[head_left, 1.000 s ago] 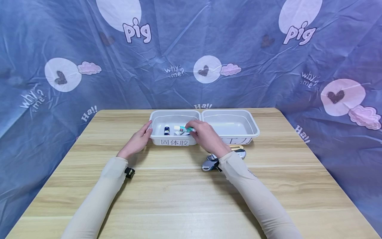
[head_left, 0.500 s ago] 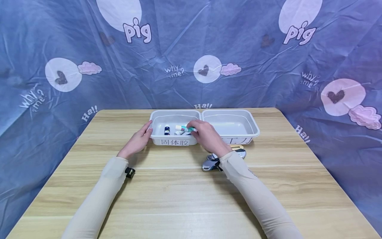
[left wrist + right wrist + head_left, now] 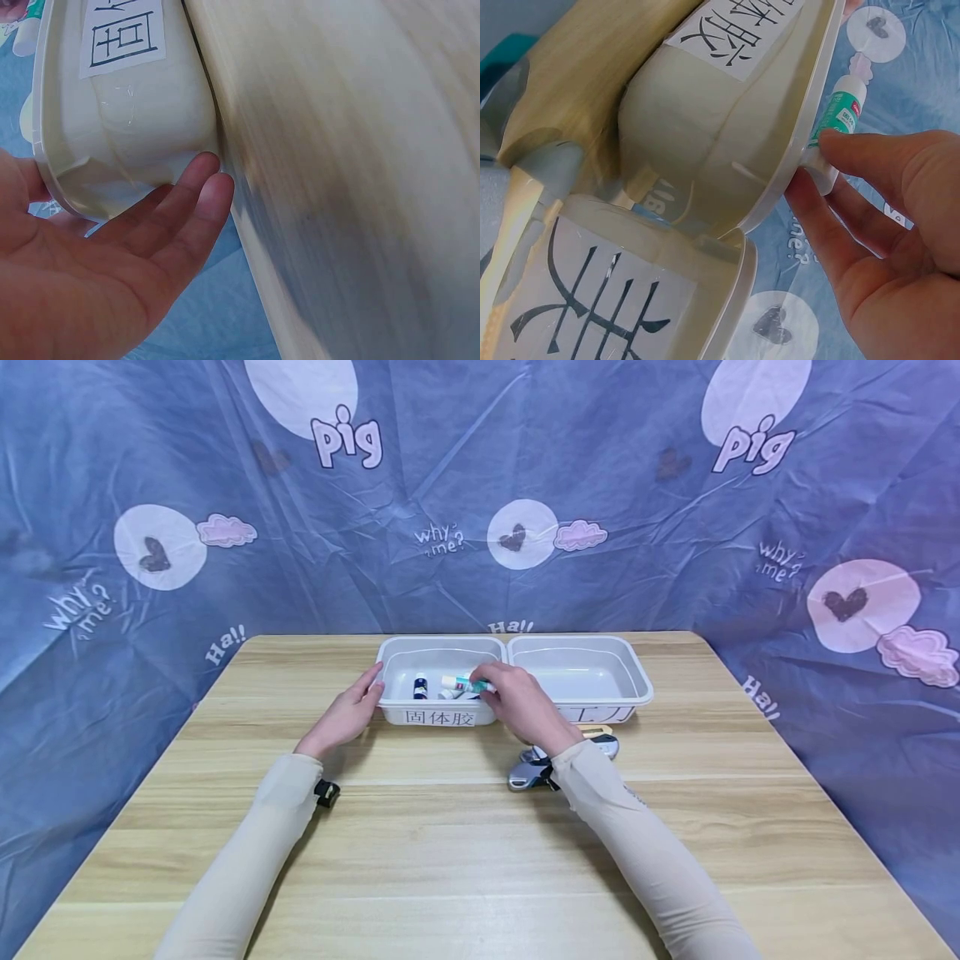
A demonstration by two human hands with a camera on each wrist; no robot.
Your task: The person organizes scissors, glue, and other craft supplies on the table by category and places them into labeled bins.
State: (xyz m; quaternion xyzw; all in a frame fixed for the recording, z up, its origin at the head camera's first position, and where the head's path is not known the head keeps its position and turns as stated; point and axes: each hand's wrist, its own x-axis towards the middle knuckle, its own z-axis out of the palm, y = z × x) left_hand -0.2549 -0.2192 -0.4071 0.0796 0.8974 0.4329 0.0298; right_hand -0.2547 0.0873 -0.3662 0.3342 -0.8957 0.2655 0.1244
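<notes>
My right hand [image 3: 521,702] pinches a white and green glue stick [image 3: 838,116] between thumb and fingers, at the rim of the left white bin [image 3: 438,715]. More glue sticks lie in that bin, among them a dark blue one [image 3: 421,686]; others are partly hidden by the hand. At the same bin's left end rests my left hand [image 3: 342,714], its extended fingers [image 3: 212,196] against the outer wall and its thumb by the rim.
A second white bin [image 3: 641,687] adjoins the first on the right. Several utility knives [image 3: 528,774] lie on the wooden table [image 3: 450,860] in front of it, partly under my right forearm. A blue printed cloth [image 3: 450,468] hangs behind the table.
The glue stick in my right hand has shifted very slightly to the right since a second ago. My left hand stays at the bin's end.
</notes>
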